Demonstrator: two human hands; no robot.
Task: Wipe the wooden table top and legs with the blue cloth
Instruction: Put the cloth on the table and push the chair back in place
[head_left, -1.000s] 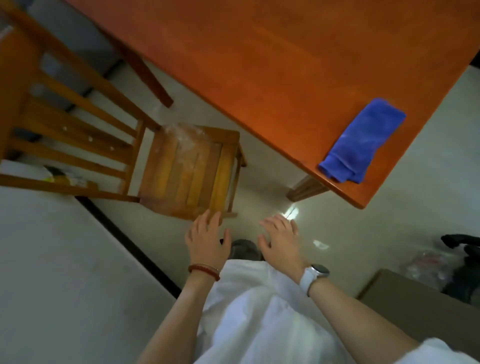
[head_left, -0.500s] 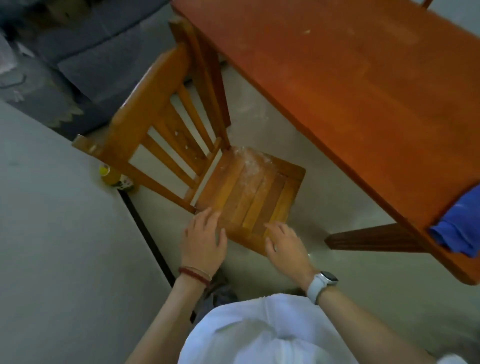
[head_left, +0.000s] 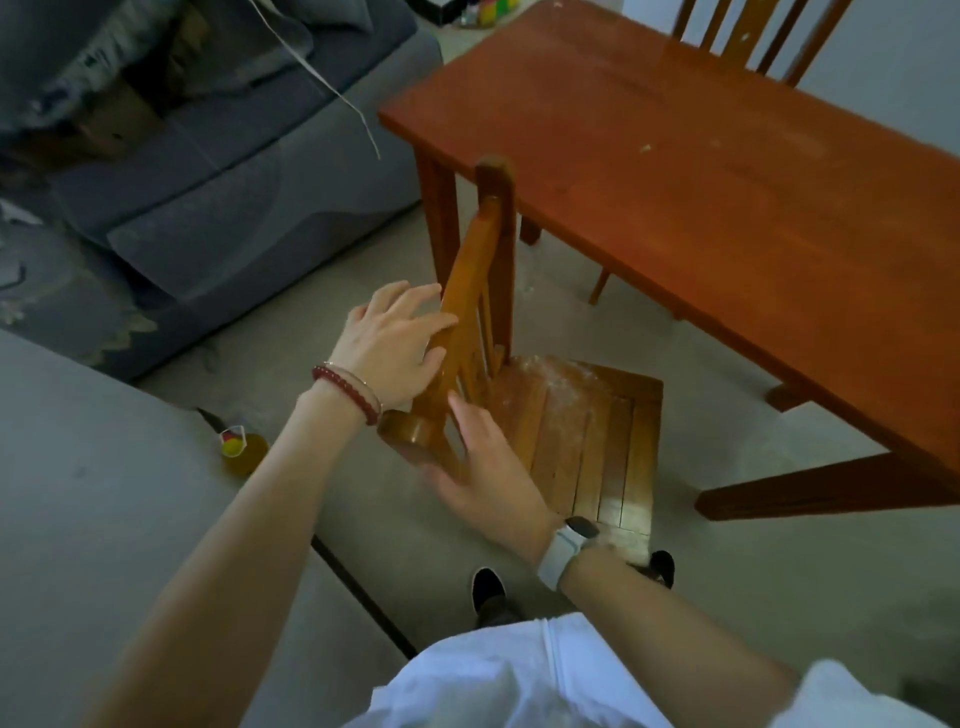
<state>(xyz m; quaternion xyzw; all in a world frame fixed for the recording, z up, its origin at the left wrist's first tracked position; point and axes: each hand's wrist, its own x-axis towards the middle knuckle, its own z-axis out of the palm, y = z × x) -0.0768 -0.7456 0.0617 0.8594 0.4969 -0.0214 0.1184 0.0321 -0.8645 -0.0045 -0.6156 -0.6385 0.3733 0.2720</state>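
Observation:
The reddish wooden table (head_left: 727, 197) fills the upper right, with small specks on its top. Two of its legs show, one at the far left corner (head_left: 439, 218) and one on the right (head_left: 831, 488). The blue cloth is out of view. A wooden chair (head_left: 582, 431) stands beside the table with whitish dust on its seat. My left hand (head_left: 389, 348) lies with spread fingers on the chair's top rail. My right hand (head_left: 488, 473) cups the near end of that rail, thumb up, fingers extended.
A grey sofa (head_left: 208, 156) with cushions and clutter takes the upper left. A grey surface (head_left: 104, 519) is at my left. A small yellow bottle (head_left: 241, 449) stands on the floor. A second chair (head_left: 753, 36) is behind the table. My shoes (head_left: 488, 592) are below.
The view swung left and up, so the blue cloth left the frame. Both hands rose from over the chair seat to the chair's backrest rail.

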